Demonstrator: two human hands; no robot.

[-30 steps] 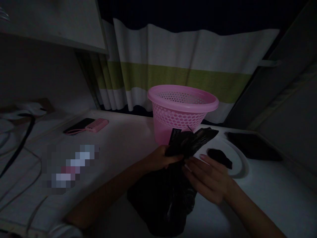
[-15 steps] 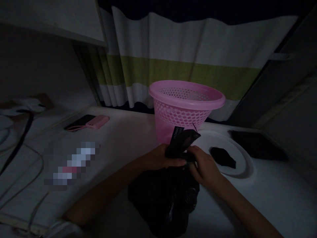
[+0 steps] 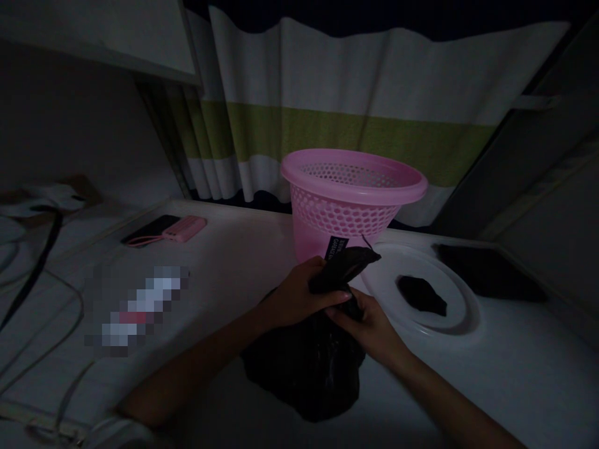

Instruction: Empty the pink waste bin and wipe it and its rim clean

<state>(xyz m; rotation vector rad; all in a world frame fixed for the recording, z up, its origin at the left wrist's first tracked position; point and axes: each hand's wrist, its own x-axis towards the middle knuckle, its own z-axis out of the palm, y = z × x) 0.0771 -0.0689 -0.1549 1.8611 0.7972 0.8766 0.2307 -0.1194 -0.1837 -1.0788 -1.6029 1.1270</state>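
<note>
Both hands are closed on a black plastic garbage bag point(image 3: 309, 368) whose crumpled lower part rests over the white tabletop. My left hand point(image 3: 299, 293) wraps round its gathered neck, thumb across the front. Just right of it, my right hand point(image 3: 367, 321) pinches the same neck, fingertips touching the left thumb. A folded black flap of the bag sticks up above the hands. Directly behind stands a pink plastic basket point(image 3: 346, 212) with a honeycomb-hole band and a black label point(image 3: 336, 246) on its front.
A white round lid or plate point(image 3: 453, 318) at right carries a folded black piece point(image 3: 421, 295). Beyond it lies a dark flat object point(image 3: 491, 272). Left are a pink power bank point(image 3: 186, 229), a dark phone-like slab point(image 3: 154, 229), a blurred-out item point(image 3: 140, 308) and cables point(image 3: 79, 312). A striped curtain point(image 3: 346, 131) hangs behind.
My right hand has shifted left and slightly down along the bag's neck, against my left thumb. The bag's lower end has drawn up and bunched closer to the hands.
</note>
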